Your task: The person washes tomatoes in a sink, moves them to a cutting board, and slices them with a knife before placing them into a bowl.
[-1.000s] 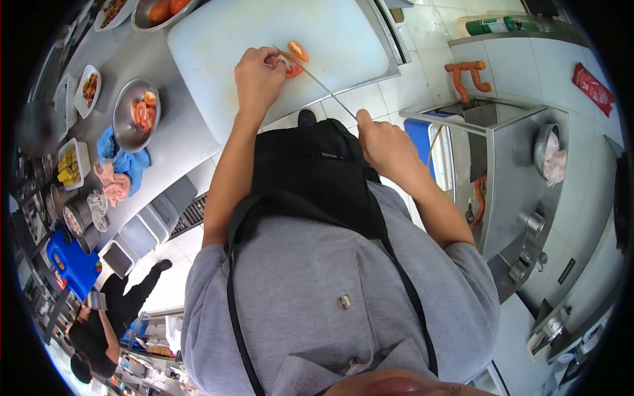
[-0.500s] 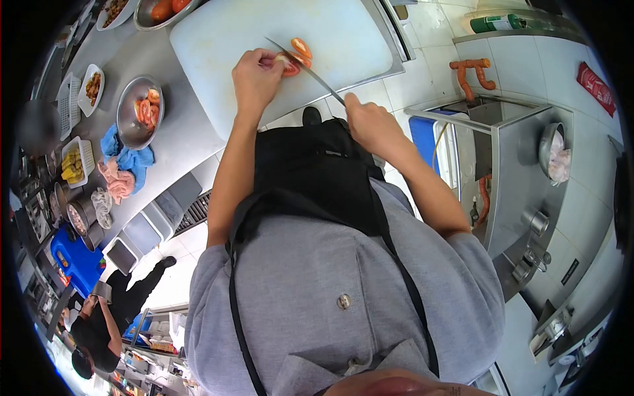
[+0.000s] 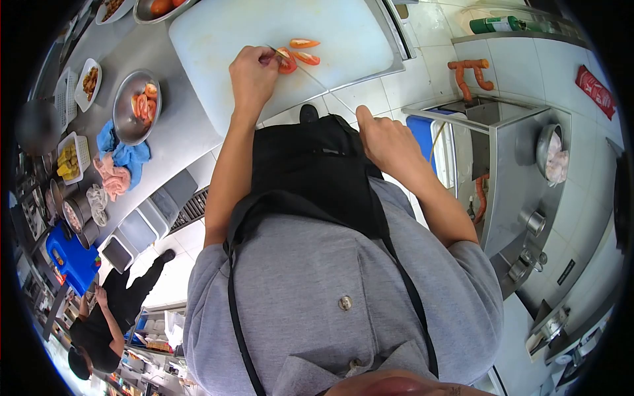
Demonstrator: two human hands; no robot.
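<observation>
On the white cutting board [image 3: 218, 30], my left hand [image 3: 253, 74] pinches a tomato piece [image 3: 288, 63] with its fingertips curled. My right hand [image 3: 391, 140] is wrapped round the handle of a knife [image 3: 328, 90]; the handle itself is mostly hidden in the fist. The blade runs up and left from that hand, its tip beside the fingers of the left hand and against the tomato. Two cut wedges lie just to the right: one tomato wedge [image 3: 304, 43] apart on the board, another tomato wedge [image 3: 308, 59] close beside the blade.
Left of the board stand a metal bowl of tomato wedges [image 3: 132, 124], blue cloth [image 3: 132, 158] and pink cloth [image 3: 112, 177]. A bowl with whole tomatoes [image 3: 148, 14] is at the top. Right is a metal sink unit [image 3: 522, 152]. A person in black [image 3: 99, 336] stands lower left.
My right hand has drawn the knife back, down and to the right, and its blade has turned edge-on. The wedges have separated, one now lying flat. The left hand has barely moved.
</observation>
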